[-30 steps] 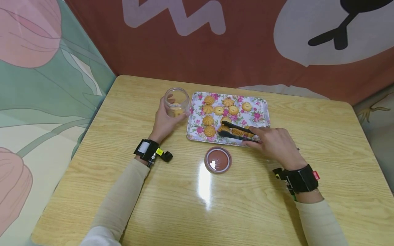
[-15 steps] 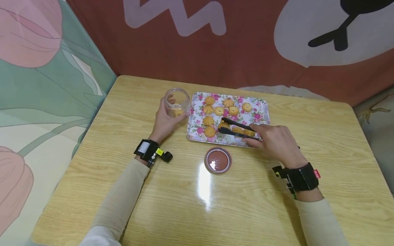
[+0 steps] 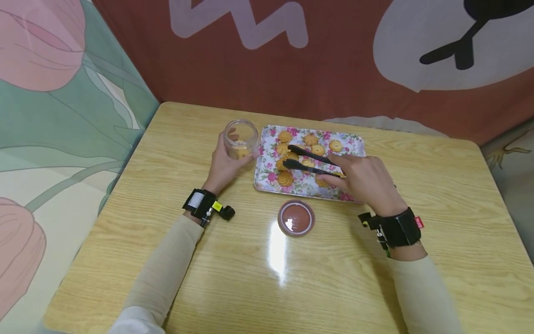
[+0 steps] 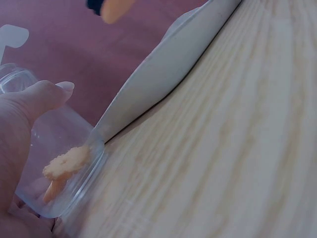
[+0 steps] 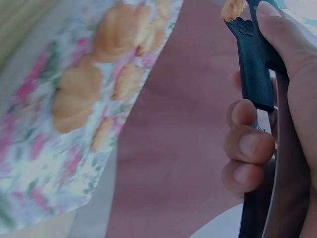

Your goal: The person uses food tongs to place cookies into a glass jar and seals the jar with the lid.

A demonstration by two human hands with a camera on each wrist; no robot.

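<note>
My left hand [image 3: 226, 166] is wrapped round a clear jar [image 3: 241, 134] left of the tray, and the left wrist view shows cookies [image 4: 69, 162] at the jar's bottom. In my right hand [image 3: 366, 182] are black tongs [image 3: 310, 169], held above the floral tray [image 3: 354, 147]. A cookie [image 5: 233, 9] sits between the tong tips in the right wrist view; it hangs clear of the tray. Several swirled cookies [image 3: 285, 178] lie on the tray beneath and around the tongs.
A round reddish-brown lid [image 3: 296, 218] lies on the wooden table [image 3: 233, 269] in front of the tray. Behind the table's far edge hangs a brown patterned cloth [image 3: 333, 83], with a floral one [image 3: 117, 106] at the left.
My right hand and the tongs have moved left and away from me, lifting a cookie from the tray's front row. My left hand and the jar have stayed in place.
</note>
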